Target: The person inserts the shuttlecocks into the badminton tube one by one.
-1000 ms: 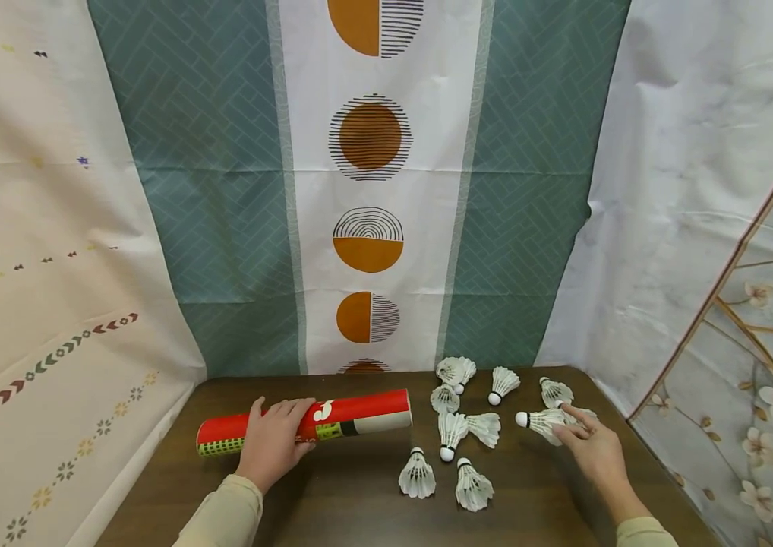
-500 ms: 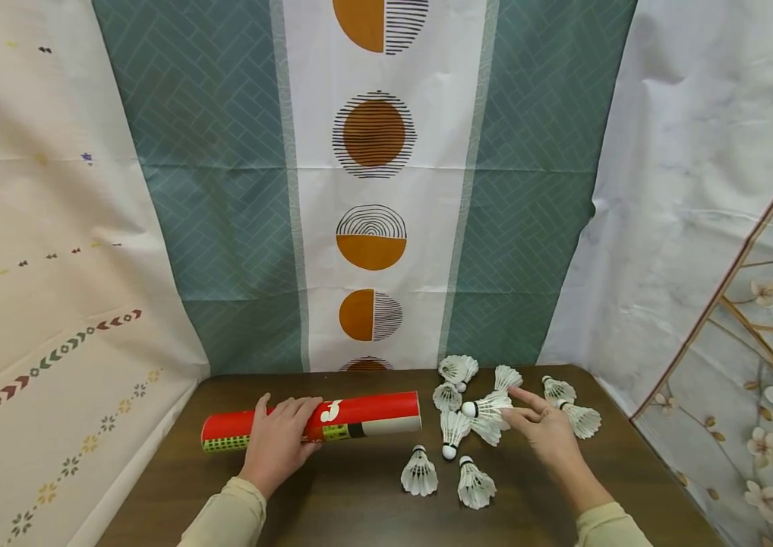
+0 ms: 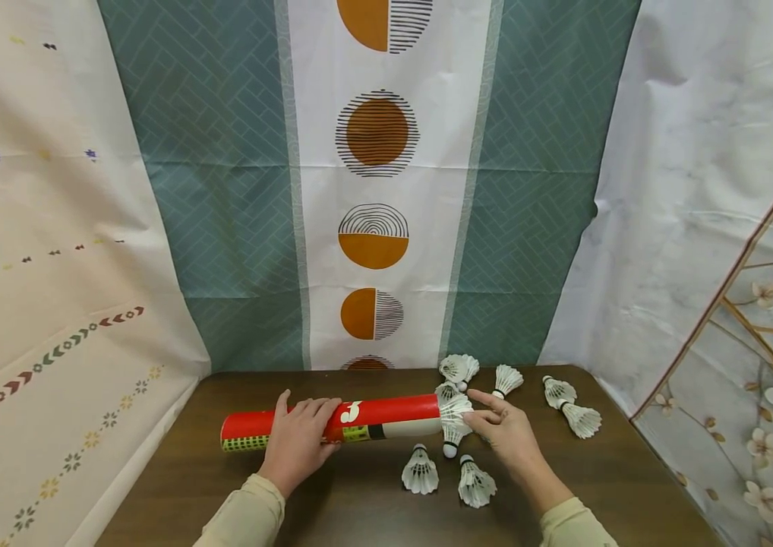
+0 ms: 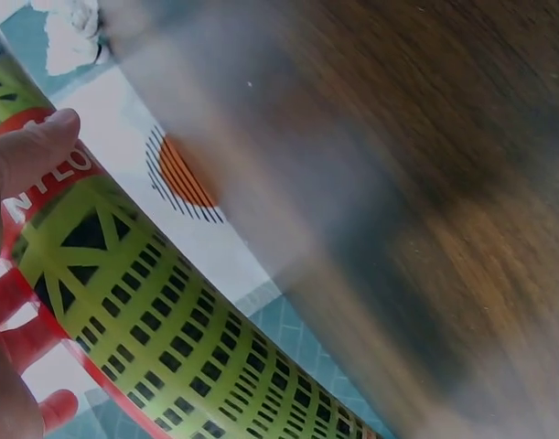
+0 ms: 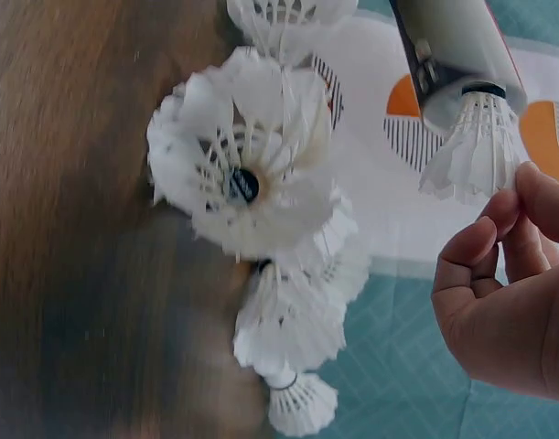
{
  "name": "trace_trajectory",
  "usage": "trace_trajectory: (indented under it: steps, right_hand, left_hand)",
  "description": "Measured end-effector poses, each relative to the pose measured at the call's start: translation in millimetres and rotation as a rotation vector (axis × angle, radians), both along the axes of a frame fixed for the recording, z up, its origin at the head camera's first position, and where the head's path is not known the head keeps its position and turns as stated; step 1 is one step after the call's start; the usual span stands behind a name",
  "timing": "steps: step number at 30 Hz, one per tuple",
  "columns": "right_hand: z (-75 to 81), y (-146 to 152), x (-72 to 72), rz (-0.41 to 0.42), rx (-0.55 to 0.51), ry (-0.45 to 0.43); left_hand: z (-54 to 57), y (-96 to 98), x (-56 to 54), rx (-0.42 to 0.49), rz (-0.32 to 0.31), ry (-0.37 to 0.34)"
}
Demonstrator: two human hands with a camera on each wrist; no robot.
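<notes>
My left hand (image 3: 301, 444) grips a long red, green and white shuttlecock tube (image 3: 393, 416), its open end facing right. In the left wrist view the fingers and thumb wrap round the tube's green patterned side (image 4: 160, 311). With my right hand (image 3: 506, 441) I pinch a white feather shuttlecock (image 5: 476, 151) by its skirt edge. Its cork end sits inside the mouth of the tube (image 5: 462, 55), and the feather skirt still shows outside. Two shuttlecocks lie on the table just below, one on the left (image 3: 420, 472) and another on the right (image 3: 476, 485).
Several shuttlecocks cluster behind the tube's mouth, including one at the back (image 3: 508, 378). Two more, one of them nearer (image 3: 582, 419), lie at the right of the dark wooden table (image 3: 359, 501). Patterned cloths (image 3: 236, 228) hang along the back and sides.
My right hand has carried the shuttlecock leftward from the table's right side to the tube's mouth, and its cork has gone in. My left hand has shifted the tube slightly right.
</notes>
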State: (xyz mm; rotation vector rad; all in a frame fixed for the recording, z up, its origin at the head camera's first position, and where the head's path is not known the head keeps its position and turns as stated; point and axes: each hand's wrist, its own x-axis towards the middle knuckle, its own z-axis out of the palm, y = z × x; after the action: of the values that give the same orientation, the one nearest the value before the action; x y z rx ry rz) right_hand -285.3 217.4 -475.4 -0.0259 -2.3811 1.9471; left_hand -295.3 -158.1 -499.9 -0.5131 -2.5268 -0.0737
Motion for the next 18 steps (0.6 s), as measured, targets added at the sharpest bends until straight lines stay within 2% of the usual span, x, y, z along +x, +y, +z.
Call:
trace_trajectory:
  steps: [7, 18]
  right_hand:
    - [-5.7, -12.5, 1.2, 0.016, 0.029, 0.03]
    - [-8.7, -21.4, 3.9, 0.054, -0.015, 0.043]
  left_hand:
    - [1.7, 7.5, 1.2, -0.007, -0.015, 0.01]
    - [0.5, 11.9, 0.2, -0.016, -0.006, 0.007]
